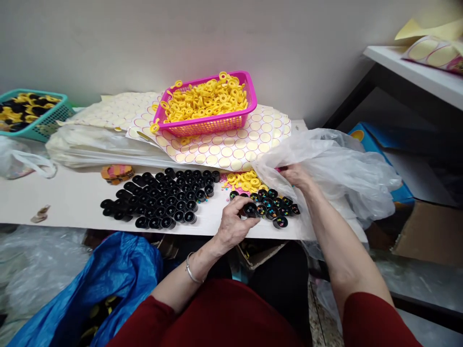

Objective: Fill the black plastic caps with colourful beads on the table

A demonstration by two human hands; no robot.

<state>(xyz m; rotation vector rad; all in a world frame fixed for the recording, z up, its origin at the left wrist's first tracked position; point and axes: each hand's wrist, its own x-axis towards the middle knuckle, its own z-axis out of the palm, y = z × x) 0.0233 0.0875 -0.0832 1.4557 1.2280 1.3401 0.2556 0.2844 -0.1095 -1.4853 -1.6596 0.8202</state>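
My left hand (pixel 235 220) grips a small black cup (pixel 250 209) between thumb and fingers, above the table's front edge. Right beside it stand several black cups with coloured bits (pixel 272 212) inside. My right hand (pixel 294 175) reaches in at the opening of a clear plastic bag (pixel 333 168); its fingertips are hidden, so what they hold cannot be seen. Yellow plastic rings (pixel 248 181) and small pink beads (pixel 237 189) lie between the hands and the sticker sheets. To the left, many black cups (pixel 159 197) stand in rows.
A pink basket (pixel 206 126) of yellow ring pieces rests on sheets of round stickers (pixel 224 152). At far left is a teal basket (pixel 54 118) with yellow and black parts. An orange-pink stack (pixel 117 173) lies behind the cups. A blue bag (pixel 123 270) hangs below the front edge.
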